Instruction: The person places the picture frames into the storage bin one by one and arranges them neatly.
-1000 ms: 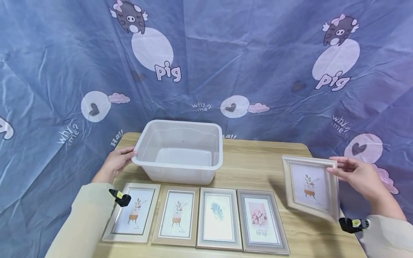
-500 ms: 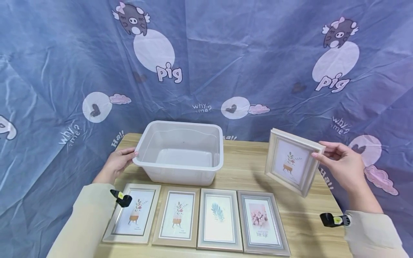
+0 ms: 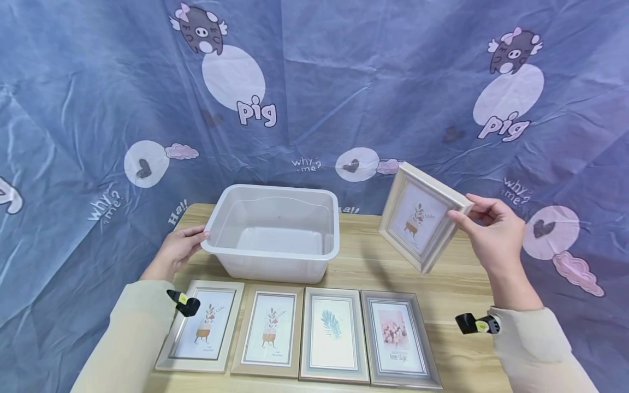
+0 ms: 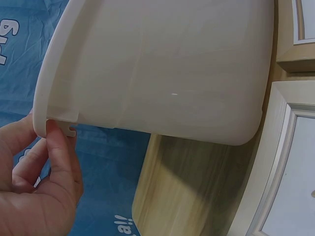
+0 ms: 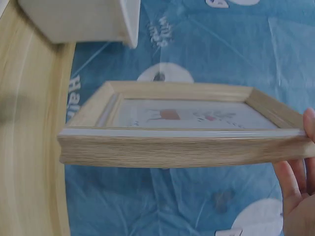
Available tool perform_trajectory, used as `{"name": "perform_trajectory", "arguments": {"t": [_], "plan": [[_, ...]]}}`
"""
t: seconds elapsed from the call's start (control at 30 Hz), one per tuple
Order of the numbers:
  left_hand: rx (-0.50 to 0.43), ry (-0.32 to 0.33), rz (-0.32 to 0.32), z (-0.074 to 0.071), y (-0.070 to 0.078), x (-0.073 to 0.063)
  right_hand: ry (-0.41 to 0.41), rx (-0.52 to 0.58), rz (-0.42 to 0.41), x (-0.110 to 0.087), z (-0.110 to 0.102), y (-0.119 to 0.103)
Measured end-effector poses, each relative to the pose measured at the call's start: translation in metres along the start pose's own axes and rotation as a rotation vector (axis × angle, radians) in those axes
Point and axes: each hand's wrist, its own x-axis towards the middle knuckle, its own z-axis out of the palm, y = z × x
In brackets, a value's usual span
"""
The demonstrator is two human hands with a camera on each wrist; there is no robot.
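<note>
Frame [image 3: 417, 218] and right hand [image 3: 496, 232] meet at the frame's upper right corner: the thumb lies on the front and fingers go behind, a narrow pinch that holds it in the air over the right part of the table [image 3: 457, 305]. From that grip the frame extends left and downward, its long axis slanting, upper end leaning right. To its left stands the pale bin [image 3: 275, 267], its right rim near the frame's left edge but not touching, so the frame hangs between right hand and bin. The right hand is the nearer one; the left hand [image 3: 178, 248] pinches the bin's left rim, across the bin from the frame. Four other frames [image 3: 307, 333] lie flat in a row on the near side.
</note>
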Motion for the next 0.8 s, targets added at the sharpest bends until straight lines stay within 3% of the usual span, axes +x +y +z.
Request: {"name": "perform_trajectory", "arguments": {"t": [0.3,0.8], "plan": [[-0.032,-0.008,0.015,-0.002,0.0,0.004,0.076,0.122,-0.108,0.001,0.029,-0.018],[-0.035,-0.023,0.008,-0.002,0.0,0.008,0.166,0.229,-0.14,-0.005,0.077,-0.044]]}}
